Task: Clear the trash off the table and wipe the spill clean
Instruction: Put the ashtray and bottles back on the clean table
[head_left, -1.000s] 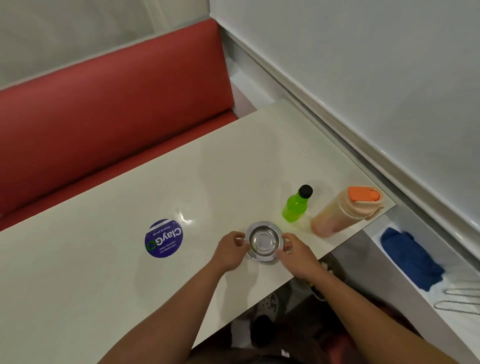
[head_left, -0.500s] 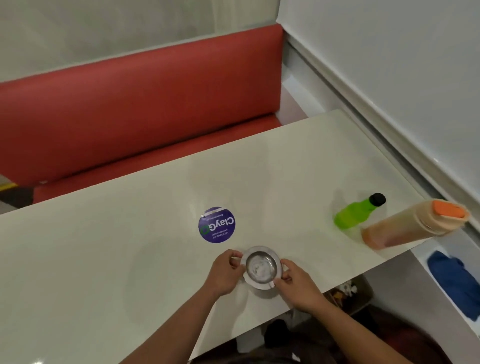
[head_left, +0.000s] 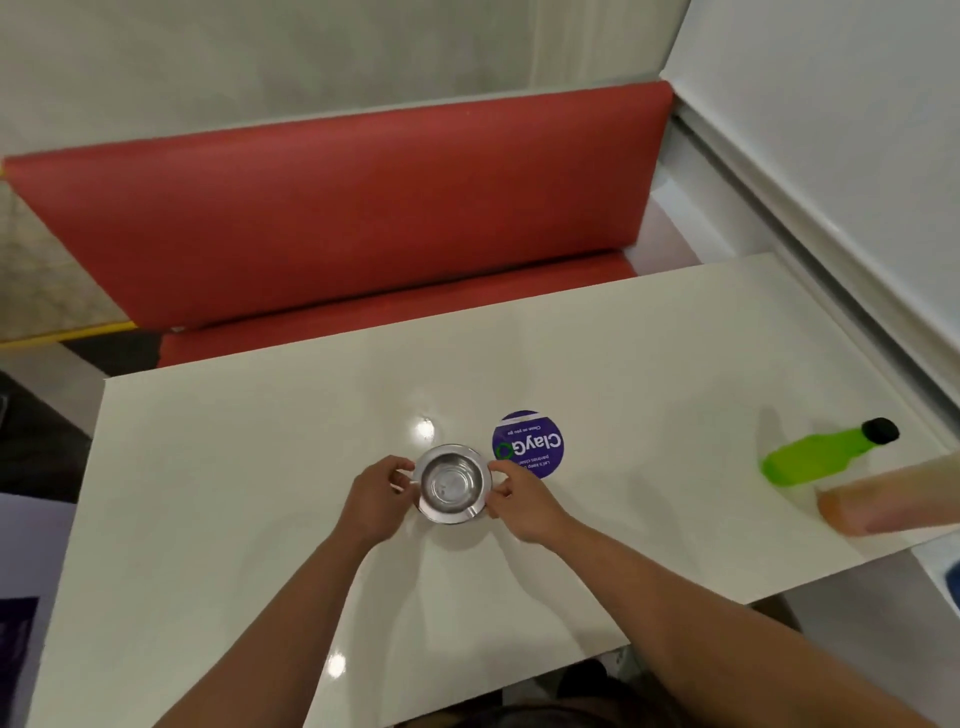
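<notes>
Steel bowl (head_left: 453, 483) mid-table, pinched at its rim by my left hand (head_left: 375, 493) and right hand (head_left: 519, 501). Green bottle (head_left: 826, 453) and orange tumbler (head_left: 893, 501) remain (no spill visible); wiping not started, I'd judge.

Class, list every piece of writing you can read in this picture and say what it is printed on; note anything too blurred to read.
"ClayGO": on the round purple sticker stuck on the table, seen upside down.
Small lines above and below that word on the sticker: too blurred to read.
Green bottle and steel bowl: no readable text.
</notes>
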